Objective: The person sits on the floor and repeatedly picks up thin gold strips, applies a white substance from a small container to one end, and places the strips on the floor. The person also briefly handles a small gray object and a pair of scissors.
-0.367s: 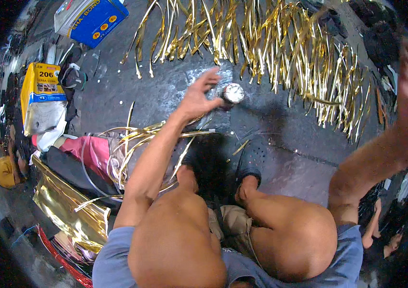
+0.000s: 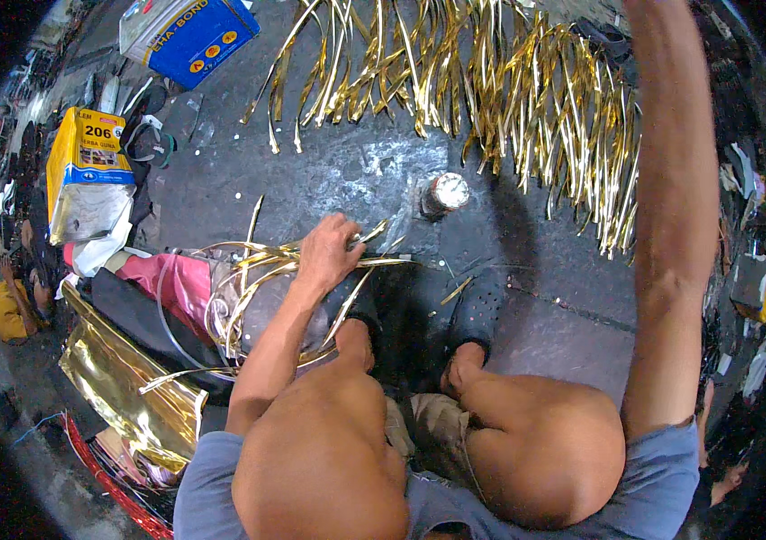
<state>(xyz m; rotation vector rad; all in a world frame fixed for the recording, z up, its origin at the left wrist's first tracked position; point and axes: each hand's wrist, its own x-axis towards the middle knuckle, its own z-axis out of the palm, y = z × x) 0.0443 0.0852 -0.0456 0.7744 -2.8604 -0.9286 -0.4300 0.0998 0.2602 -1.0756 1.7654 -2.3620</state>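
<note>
My left hand (image 2: pixel 329 254) is low over a loose bunch of shiny gold strips (image 2: pixel 261 270) beside my left foot. Its fingers are curled closed, and ends of the strips stick out past them. To the right of that hand, a small cylindrical container with a whitish top (image 2: pixel 446 193) stands on the dark floor, untouched. My right arm (image 2: pixel 675 216) reaches far forward past the top edge, so the right hand is out of sight. Left of that arm, a broad spread of gold strips (image 2: pixel 491 99) covers the far floor.
At the left stand a yellow and silver tin (image 2: pixel 93 175) and a blue and white tin (image 2: pixel 194 40). Near my left leg lie pink material (image 2: pixel 167 283) and a folded gold sheet (image 2: pixel 131 387). Other people's limbs (image 2: pixel 9 301) show at the left rim.
My left hand has left the container's side and come back toward me onto the loose gold strips. My right arm has swung forward and inward, taking its hand out of view.
</note>
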